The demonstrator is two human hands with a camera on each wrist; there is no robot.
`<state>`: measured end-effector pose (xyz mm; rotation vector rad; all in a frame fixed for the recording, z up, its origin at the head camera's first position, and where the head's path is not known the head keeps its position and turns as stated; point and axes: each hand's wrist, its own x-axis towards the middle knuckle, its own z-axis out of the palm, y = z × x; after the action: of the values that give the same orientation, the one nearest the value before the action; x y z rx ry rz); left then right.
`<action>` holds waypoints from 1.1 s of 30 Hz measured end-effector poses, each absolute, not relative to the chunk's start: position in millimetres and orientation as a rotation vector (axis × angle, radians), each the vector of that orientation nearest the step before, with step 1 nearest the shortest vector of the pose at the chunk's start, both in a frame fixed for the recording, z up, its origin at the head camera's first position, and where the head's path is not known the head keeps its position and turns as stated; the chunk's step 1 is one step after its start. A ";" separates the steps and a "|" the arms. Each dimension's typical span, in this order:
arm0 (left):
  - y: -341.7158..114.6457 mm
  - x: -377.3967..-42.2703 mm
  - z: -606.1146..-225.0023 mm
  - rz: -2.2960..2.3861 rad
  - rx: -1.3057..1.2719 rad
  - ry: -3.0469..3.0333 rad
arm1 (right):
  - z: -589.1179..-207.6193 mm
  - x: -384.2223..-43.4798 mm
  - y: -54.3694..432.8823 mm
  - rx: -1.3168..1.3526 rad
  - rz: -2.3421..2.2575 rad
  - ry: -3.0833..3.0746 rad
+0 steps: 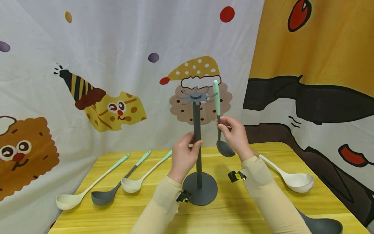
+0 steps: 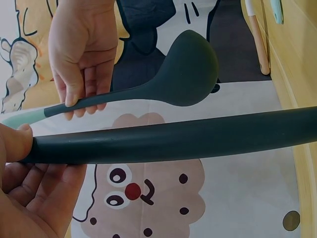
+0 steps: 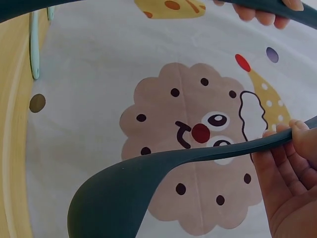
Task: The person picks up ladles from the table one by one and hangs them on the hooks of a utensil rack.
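A dark grey utensil stand rises upright from a round base, with a ring of hooks at its top. My left hand grips its pole between thumb and fingers. To the right of the pole, my right hand pinches a dark grey ladle by its shaft, just under the mint green handle. The ladle is upright, bowl down, above the table. Its handle tip stands beside the right-hand hooks; whether they touch I cannot tell. In the left wrist view the ladle's bowl shows beyond the pole.
On the left of the wooden table lie a cream ladle, a grey ladle and another cream ladle. On the right are a white ladle and a dark grey ladle. A cartoon-printed curtain hangs behind.
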<state>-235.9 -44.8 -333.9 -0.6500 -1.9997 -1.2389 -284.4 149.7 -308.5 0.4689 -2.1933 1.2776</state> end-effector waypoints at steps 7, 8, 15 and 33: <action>-44.9 -235.9 -333.0 -1.228 -0.661 -1.991 | -306.4 -280.8 146.3 0.508 1.217 -2.186; -44.9 -236.3 -333.1 -1.227 -0.661 -1.992 | -306.0 -280.4 145.8 0.511 1.213 -2.186; -44.5 -236.2 -333.2 -1.246 -0.649 -2.012 | -305.8 -278.5 143.8 0.523 1.193 -2.209; -44.2 -236.0 -333.5 -1.256 -0.643 -2.003 | -310.9 -272.6 146.4 0.580 1.149 -2.226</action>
<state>-236.0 -44.2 -333.5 -0.6433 -2.0027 -1.2561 -272.6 146.4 -310.9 0.5800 -2.2258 1.1486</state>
